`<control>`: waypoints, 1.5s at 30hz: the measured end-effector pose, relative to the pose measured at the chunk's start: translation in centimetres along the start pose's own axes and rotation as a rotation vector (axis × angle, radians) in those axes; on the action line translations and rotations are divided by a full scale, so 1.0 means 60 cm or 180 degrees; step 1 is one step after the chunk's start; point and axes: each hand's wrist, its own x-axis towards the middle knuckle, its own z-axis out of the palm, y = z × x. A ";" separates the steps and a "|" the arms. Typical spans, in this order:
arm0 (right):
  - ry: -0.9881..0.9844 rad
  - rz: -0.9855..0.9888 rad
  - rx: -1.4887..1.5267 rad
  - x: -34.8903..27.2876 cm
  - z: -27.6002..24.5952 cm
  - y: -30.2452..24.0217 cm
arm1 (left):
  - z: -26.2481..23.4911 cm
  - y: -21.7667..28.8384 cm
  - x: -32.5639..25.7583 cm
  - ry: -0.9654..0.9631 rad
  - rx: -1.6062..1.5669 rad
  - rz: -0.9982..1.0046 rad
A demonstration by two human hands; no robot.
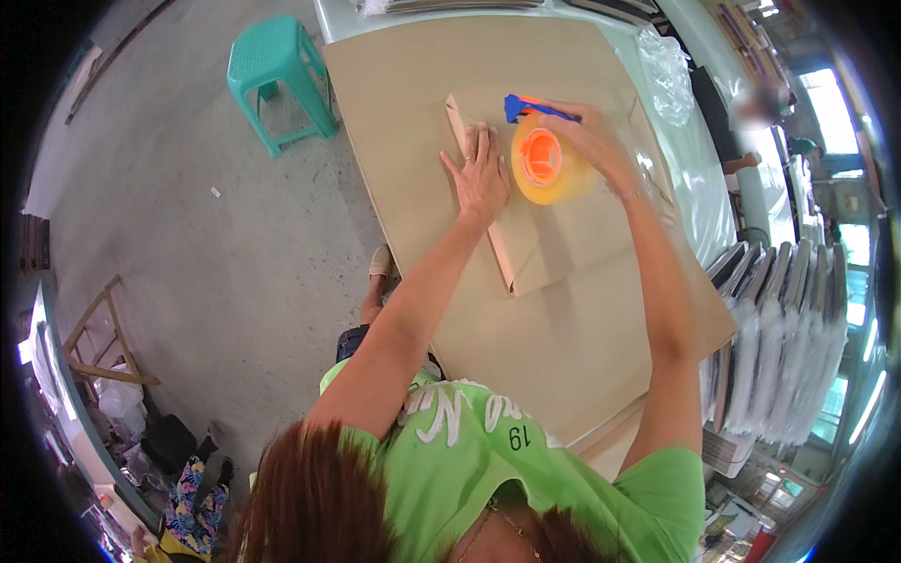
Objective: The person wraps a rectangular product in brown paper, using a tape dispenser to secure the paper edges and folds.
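Note:
A flat brown cardboard parcel (584,220) lies on a larger brown sheet (450,324) on the table, its folded side edge (501,253) facing left. My left hand (481,178) rests on the parcel by that edge, fingers stretched out and holding nothing. Just to its right, my right hand (589,136) grips a tape dispenser (544,109) with a blue and orange head. A large roll of yellowish tape (528,188) with an orange hub sits in it, above the parcel's surface. Slight motion blur softens the roll and my right forearm.
A green plastic stool (277,66) stands on the floor beyond the table's left side. Clear plastic wrap (666,80) lies at the far right. Several wrapped panels (779,347) stand in a row to the right. Another person (755,108) is at the far right; someone's patterned trousers (195,497) show lower left.

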 end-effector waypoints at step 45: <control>0.0833 -0.0178 -0.0975 -0.071 0.095 0.006 | -0.033 -0.091 0.260 -0.0895 -0.2096 -0.0011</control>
